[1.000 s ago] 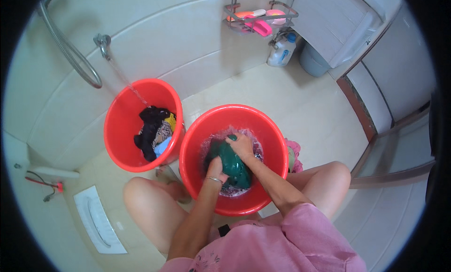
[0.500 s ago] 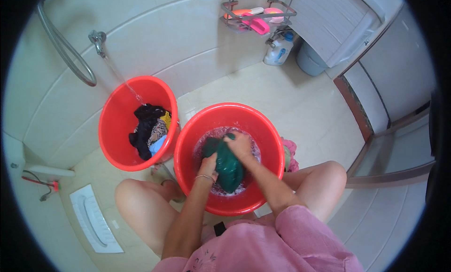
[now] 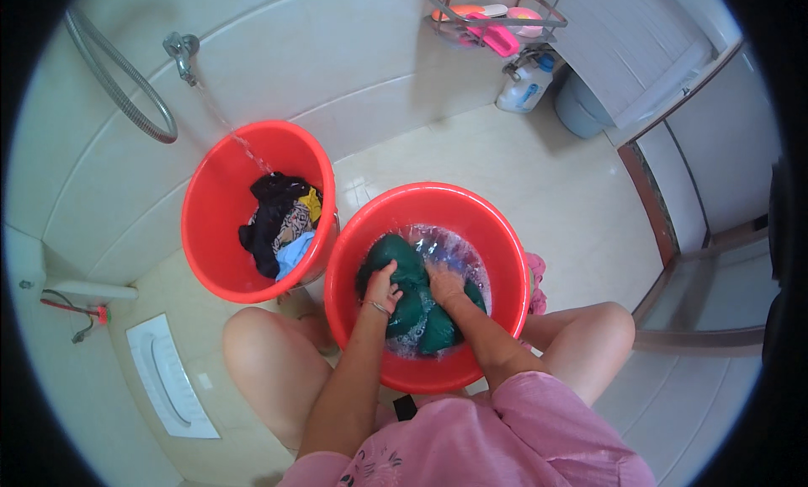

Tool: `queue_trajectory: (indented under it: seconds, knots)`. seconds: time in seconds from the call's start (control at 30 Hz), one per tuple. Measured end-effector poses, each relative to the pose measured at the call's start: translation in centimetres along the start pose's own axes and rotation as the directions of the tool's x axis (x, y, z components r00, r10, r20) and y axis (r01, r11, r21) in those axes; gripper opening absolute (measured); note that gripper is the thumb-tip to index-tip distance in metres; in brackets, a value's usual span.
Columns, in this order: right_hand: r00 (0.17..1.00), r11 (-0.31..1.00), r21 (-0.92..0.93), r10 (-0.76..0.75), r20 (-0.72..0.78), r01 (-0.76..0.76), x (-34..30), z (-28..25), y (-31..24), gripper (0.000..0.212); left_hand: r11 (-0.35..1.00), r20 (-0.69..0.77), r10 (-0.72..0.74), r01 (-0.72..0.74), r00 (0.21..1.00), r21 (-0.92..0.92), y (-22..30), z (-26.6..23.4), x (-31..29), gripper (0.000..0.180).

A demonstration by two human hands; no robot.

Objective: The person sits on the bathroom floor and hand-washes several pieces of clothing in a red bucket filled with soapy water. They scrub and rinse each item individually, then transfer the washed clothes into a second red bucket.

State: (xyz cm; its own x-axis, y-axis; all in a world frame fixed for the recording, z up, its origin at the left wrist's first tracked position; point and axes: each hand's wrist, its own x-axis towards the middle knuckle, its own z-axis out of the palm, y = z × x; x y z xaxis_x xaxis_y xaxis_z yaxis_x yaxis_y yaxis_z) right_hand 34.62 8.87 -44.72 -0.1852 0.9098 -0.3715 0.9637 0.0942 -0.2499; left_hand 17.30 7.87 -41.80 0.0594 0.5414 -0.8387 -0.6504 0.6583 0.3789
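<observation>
- A person crouches on a pale tiled bathroom floor [image 3: 539,184], seen from above, knees at 7 and 4 o'clock.
- Centre: a red basin [image 3: 353,234] of soapy water holding a dark green garment [image 3: 404,264].
- The left hand [image 3: 380,287] is closed on the garment's left side, fingers curled into the cloth.
- The right hand [image 3: 443,282] presses on the garment just beside it, fingers bent into the fabric; whether it fully grips, I cannot tell.
- At 10 o'clock, touching the basin, a red bucket [image 3: 210,226] holds dark and patterned clothes [image 3: 278,222]; a wall tap [image 3: 180,47] at 11 o'clock runs water into it.
- At 1 o'clock, a wire rack [image 3: 497,15] and a white bottle [image 3: 523,85].
- Risk, as a judgement: the running tap could overfill the bucket, and vigorous scrubbing could slop suds onto the floor, making it slippery.
</observation>
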Motion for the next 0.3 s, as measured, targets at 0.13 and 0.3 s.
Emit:
queue_trajectory:
  seconds: [0.13,0.3]
  knots:
    - [0.942,0.921,0.216,0.291,0.165,-0.323,1.7,-2.3,0.9,0.038,0.994,-0.138,0.013,-0.028,0.99,-0.107,-0.1,-0.2,0.5,0.079]
    - [0.999,0.517,0.856,0.045,-0.004,-0.02,-0.3,-10.1,-3.4,0.046,0.971,-0.072,0.018,-0.035,0.997,-0.235,1.7,0.6,-0.2,0.082]
